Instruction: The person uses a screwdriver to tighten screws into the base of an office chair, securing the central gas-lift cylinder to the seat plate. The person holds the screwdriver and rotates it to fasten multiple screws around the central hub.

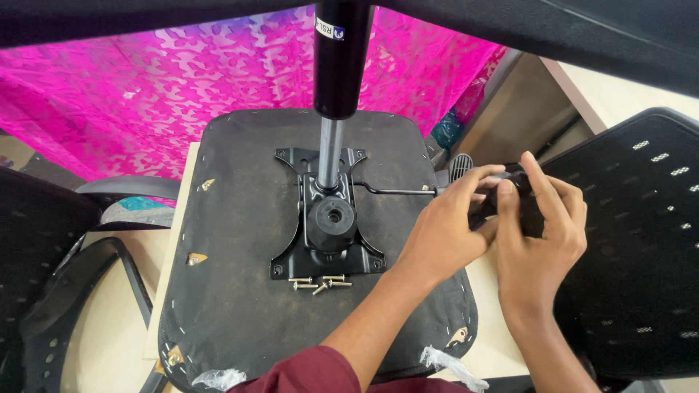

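Small black armrest bracket (510, 207) at the seat edge, gripped by left hand (444, 233) and right hand (542, 244).

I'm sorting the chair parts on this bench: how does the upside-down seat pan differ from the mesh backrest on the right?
The seat pan lies flat in the middle, underside up; the mesh backrest sits at the right edge, partly out of frame. The seat pan is solid and carries a bolted metal plate with loose screws beside it; the backrest is perforated and bare. Both hands, left hand and right hand, work between them. Both parts are black.
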